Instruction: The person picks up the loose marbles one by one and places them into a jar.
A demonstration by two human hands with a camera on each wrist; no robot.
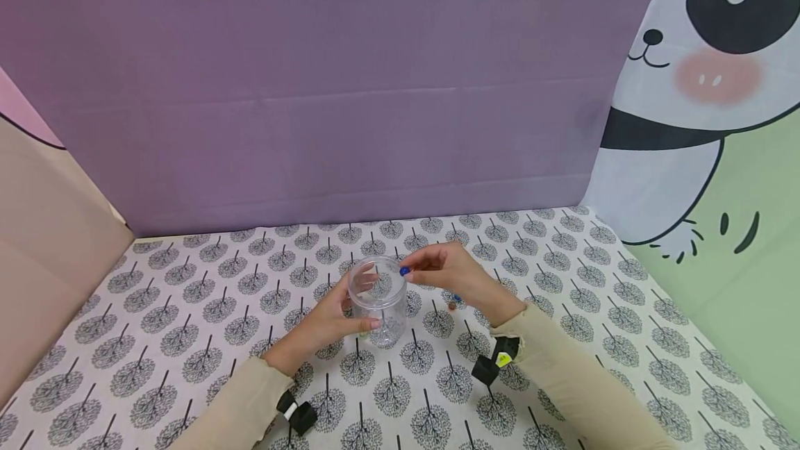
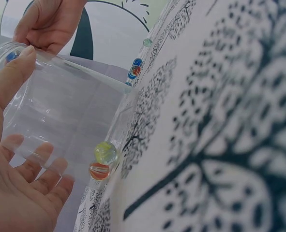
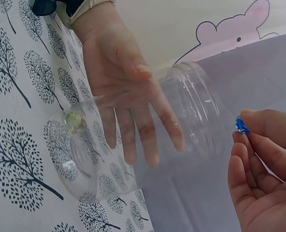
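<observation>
A clear, wide-mouthed jar (image 1: 389, 325) stands upright on the patterned cloth, without a lid on its rim. My left hand (image 1: 328, 321) holds it from the left, thumb on the near side and fingers behind the wall. Between thumb and fingertips, my right hand (image 1: 448, 273) pinches a blue marble (image 3: 241, 125) beside the jar's rim. At the bottom of the jar lie a yellow-green marble (image 2: 105, 152) and an orange-and-clear marble (image 2: 99, 171), both seen in the left wrist view.
Several loose marbles lie on the cloth to the jar's right, among them a blue one (image 2: 137, 62), a red-and-blue one (image 2: 134, 72) and a pale green one (image 2: 147, 42). The tree-print cloth (image 1: 237, 367) reaches a purple backdrop (image 1: 350, 158); a panda-print sheet (image 1: 706, 242) hangs at right.
</observation>
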